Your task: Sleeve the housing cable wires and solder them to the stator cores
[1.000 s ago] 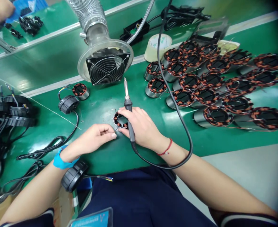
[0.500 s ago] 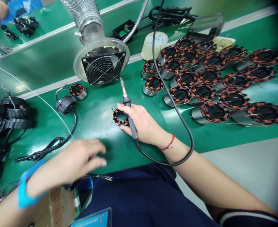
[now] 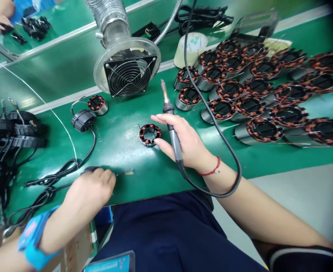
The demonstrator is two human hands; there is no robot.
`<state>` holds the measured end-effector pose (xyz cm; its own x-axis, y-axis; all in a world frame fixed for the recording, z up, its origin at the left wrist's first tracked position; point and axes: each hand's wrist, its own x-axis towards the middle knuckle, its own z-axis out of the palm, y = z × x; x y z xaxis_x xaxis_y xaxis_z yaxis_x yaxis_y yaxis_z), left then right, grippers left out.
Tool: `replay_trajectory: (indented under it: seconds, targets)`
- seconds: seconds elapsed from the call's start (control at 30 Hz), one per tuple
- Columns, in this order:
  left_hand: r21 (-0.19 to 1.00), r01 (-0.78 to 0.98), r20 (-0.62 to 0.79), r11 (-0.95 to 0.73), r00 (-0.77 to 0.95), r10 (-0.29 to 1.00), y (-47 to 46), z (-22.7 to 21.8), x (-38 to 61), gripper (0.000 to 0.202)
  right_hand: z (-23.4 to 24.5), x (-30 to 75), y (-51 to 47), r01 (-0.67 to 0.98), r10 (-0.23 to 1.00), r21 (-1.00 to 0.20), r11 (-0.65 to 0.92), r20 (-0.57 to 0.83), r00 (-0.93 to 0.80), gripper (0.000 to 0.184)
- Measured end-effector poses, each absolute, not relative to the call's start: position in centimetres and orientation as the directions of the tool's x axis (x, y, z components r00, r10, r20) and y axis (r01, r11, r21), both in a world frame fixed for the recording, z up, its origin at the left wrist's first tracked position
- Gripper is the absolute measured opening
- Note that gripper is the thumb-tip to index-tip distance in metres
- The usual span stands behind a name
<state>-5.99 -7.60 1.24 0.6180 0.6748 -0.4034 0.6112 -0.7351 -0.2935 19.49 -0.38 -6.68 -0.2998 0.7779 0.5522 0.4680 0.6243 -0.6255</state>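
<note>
My right hand (image 3: 185, 141) is closed round the handle of a soldering iron (image 3: 175, 139), whose tip points up and away from me. By its thumb, a copper-wound stator (image 3: 150, 135) lies on the green bench with a thin wire sticking up from its rim. My left hand (image 3: 94, 189) is closed at the front of the bench on a black cabled part (image 3: 90, 169), mostly hidden under the fingers. Coloured wire ends (image 3: 129, 172) stick out to its right. Beyond it are a black end cap (image 3: 83, 120) with a cable and another stator (image 3: 97, 105).
A fume extractor (image 3: 130, 77) with a fan grille stands at the back. Many stators (image 3: 262, 130) fill the right side, near a tape roll (image 3: 191, 47). Black cabled caps (image 3: 21, 130) are piled at left. The iron's cord (image 3: 220, 136) loops over my right forearm. A co-worker's hand (image 3: 2, 19) shows top left.
My left hand has gone from open to closed on the black cabled part, whose wires now lie farther onto the bench. My right hand has shifted right with the iron, uncovering the stator.
</note>
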Motion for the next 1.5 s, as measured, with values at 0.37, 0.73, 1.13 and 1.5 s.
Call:
replay_trajectory:
  seconds: [0.37, 0.73, 1.13, 1.5]
  targets:
    - [0.178, 0.875, -0.169, -0.45, 0.478, 0.862, -3.8, 3.0, -4.5, 0.025, -4.1, 16.3, -3.7, 0.206, 0.873, -0.869, 0.45, 0.379, -0.307, 0.045]
    - [0.664, 0.637, -0.259, -0.391, 0.686, 0.679, -1.4, 2.9, -4.2, 0.016, -3.5, 15.8, -3.4, -0.237, 0.901, -0.93, 0.279, 0.34, -0.272, 0.04]
    - [0.808, 0.534, -0.305, -0.247, 0.74, 0.6, -0.6, 2.0, -4.9, 0.012, -3.6, 15.7, -3.1, -0.322, 0.826, -0.897, 0.302, 0.415, -0.381, 0.041]
    - [0.923, 0.379, -0.198, 0.061, 0.333, 0.922, -1.0, 1.5, -2.6, 0.016, -5.1, 15.0, -3.1, -0.091, 0.934, -0.939, 0.331, 0.34, -0.112, 0.046]
